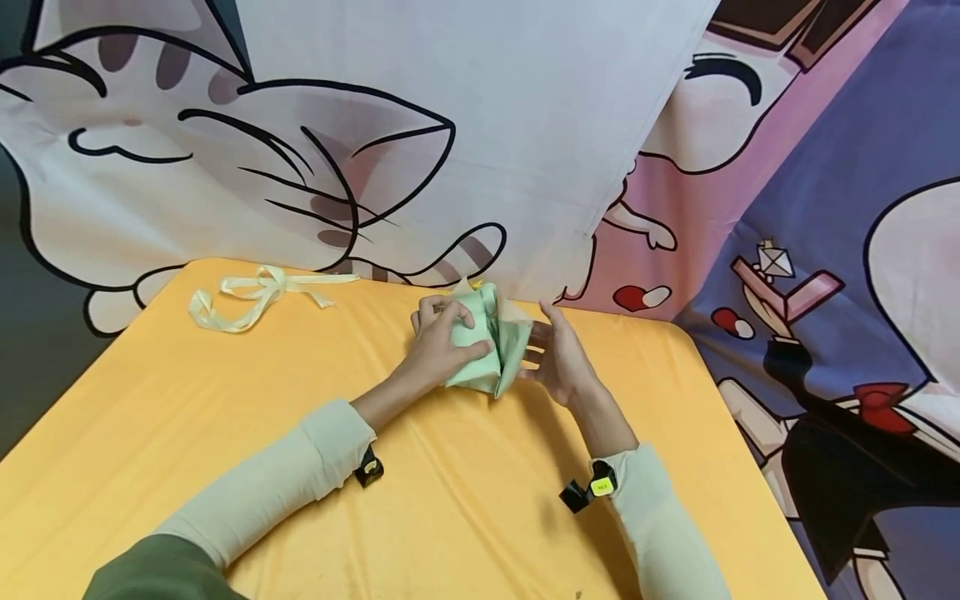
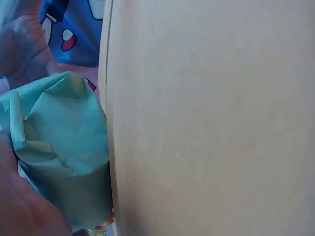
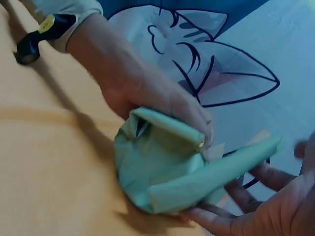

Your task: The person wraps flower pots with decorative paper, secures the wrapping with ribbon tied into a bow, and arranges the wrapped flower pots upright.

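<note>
A package wrapped in light green paper (image 1: 491, 375) stands on the yellow-covered table toward its back edge, folds and a loose flap showing at its side. My left hand (image 1: 438, 346) grips it from the left, thumb on the near face and fingers over the top. On the other side my right hand (image 1: 562, 358) has its fingers extended behind the loose flap. In the right wrist view, the fingers of that hand (image 3: 275, 211) touch the flap's outer side. What the paper (image 2: 64, 132) wraps is hidden; a small multicoloured patch (image 2: 101, 228) peeks out beneath it.
A pale yellow ribbon (image 1: 266, 287) lies loosely looped at the table's back left. Behind and to the right hang cloths printed with cartoon figures (image 1: 525, 150), close against the table's (image 1: 420, 517) edges.
</note>
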`<control>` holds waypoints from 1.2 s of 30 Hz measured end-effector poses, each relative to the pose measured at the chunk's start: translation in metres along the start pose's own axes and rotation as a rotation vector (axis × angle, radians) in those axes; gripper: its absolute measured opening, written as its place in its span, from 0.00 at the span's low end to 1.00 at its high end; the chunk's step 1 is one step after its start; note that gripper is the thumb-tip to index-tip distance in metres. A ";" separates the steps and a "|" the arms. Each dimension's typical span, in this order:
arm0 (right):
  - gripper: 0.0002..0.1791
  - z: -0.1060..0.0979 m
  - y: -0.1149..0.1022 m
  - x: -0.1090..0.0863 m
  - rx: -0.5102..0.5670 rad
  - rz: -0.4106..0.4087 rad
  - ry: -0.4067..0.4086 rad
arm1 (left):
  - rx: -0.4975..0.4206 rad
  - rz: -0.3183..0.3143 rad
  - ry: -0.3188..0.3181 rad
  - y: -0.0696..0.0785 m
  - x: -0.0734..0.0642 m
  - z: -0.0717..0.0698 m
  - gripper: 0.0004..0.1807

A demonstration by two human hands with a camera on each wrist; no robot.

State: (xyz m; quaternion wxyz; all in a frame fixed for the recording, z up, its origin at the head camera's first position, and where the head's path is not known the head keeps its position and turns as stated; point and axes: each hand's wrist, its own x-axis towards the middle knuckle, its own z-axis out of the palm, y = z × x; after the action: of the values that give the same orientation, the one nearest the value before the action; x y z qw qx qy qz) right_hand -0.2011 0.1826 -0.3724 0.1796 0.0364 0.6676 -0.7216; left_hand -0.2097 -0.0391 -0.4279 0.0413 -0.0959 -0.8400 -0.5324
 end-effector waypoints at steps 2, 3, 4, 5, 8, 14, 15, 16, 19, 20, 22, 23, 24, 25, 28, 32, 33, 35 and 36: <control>0.30 -0.001 0.006 0.004 0.034 0.000 0.009 | -0.028 -0.009 0.027 0.000 -0.002 -0.001 0.21; 0.28 -0.001 0.009 0.007 0.045 -0.001 0.026 | -0.039 -0.014 0.037 0.000 -0.003 -0.001 0.21; 0.25 -0.001 0.012 0.010 0.047 -0.002 0.040 | -0.048 -0.017 0.045 0.000 -0.004 -0.002 0.20; 0.21 -0.001 0.015 0.013 0.048 0.001 0.056 | -0.057 -0.021 0.051 -0.001 -0.004 -0.002 0.20; 0.17 0.003 0.023 0.021 0.014 0.003 0.083 | -0.073 -0.023 0.058 -0.001 -0.007 -0.004 0.20; 0.30 0.016 0.035 0.025 -0.148 -0.037 0.000 | -0.071 -0.001 0.035 0.001 -0.011 -0.003 0.13; 0.32 0.018 0.037 0.025 -0.170 -0.043 -0.037 | -0.068 -0.007 0.028 0.001 -0.012 -0.003 0.12; 0.37 0.020 0.038 0.024 -0.188 -0.049 -0.075 | -0.067 -0.019 0.020 0.001 -0.014 -0.003 0.11; 0.44 0.027 0.041 0.022 -0.220 -0.058 -0.166 | -0.089 -0.057 0.001 0.001 -0.017 -0.005 0.13; 0.46 0.029 0.042 0.022 -0.241 -0.059 -0.176 | -0.103 -0.069 0.000 0.000 -0.017 -0.006 0.14; 0.47 0.032 0.042 0.020 -0.297 -0.065 -0.182 | -0.138 -0.082 0.000 -0.001 -0.018 -0.007 0.16; 0.47 0.034 0.042 0.020 -0.330 -0.069 -0.183 | -0.153 -0.082 0.001 -0.001 -0.018 -0.007 0.17; 0.46 0.035 0.042 0.019 -0.358 -0.078 -0.182 | -0.169 -0.083 0.002 -0.002 -0.017 -0.007 0.18; 0.46 0.036 0.042 0.018 -0.378 -0.088 -0.183 | -0.182 -0.083 0.003 -0.003 -0.017 -0.008 0.19; 0.45 0.039 0.042 0.019 -0.410 -0.117 -0.187 | -0.211 -0.087 0.001 -0.005 -0.018 -0.008 0.21; 0.46 0.041 0.044 0.021 -0.410 -0.145 -0.185 | -0.283 -0.107 -0.016 -0.005 -0.019 -0.010 0.24; 0.46 0.042 0.044 0.021 -0.408 -0.150 -0.181 | -0.311 -0.119 -0.022 -0.005 -0.019 -0.010 0.24; 0.48 0.043 0.044 0.020 -0.409 -0.158 -0.171 | -0.372 -0.157 -0.032 -0.004 -0.019 -0.012 0.18; 0.49 0.043 0.044 0.020 -0.417 -0.165 -0.165 | -0.397 -0.179 -0.027 -0.004 -0.018 -0.013 0.15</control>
State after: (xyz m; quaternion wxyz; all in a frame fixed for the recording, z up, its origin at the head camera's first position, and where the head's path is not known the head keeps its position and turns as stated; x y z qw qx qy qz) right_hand -0.1982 0.1345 -0.4156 0.1779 -0.1152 0.7858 -0.5810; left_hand -0.1934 -0.0543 -0.4286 -0.0369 -0.0343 -0.7242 -0.6877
